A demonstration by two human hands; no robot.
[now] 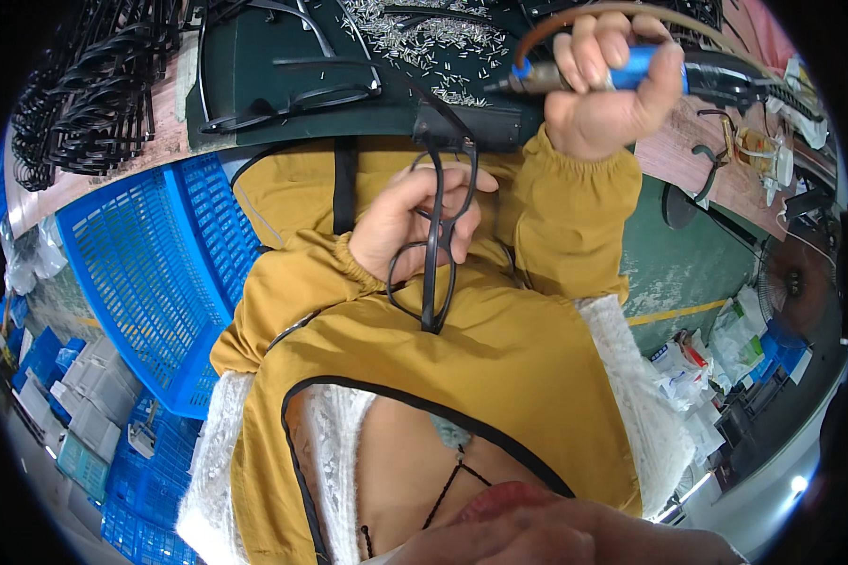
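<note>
In my left hand (391,226) is a black eyeglass frame (431,259), held in front of my yellow apron with the fingers closed round its rims. One long temple runs up from it toward the table edge. My right hand (603,108), raised over the table's right part, is wrapped round a powered screwdriver (639,66) with a blue body and a narrow tip. The tip points left, above the small silver screws or pins (433,38) scattered on the dark green mat (245,56). A small black block (476,125) sits at the mat's front edge, just beyond the eyeglass frame.
Another black eyeglass frame (254,118) lies on the mat's left part. Many black frames (89,113) are stacked at the table's far left. A blue plastic basket (137,282) stands below the table, left of me. At the right are a tape dispenser (768,160) and a fan (793,282).
</note>
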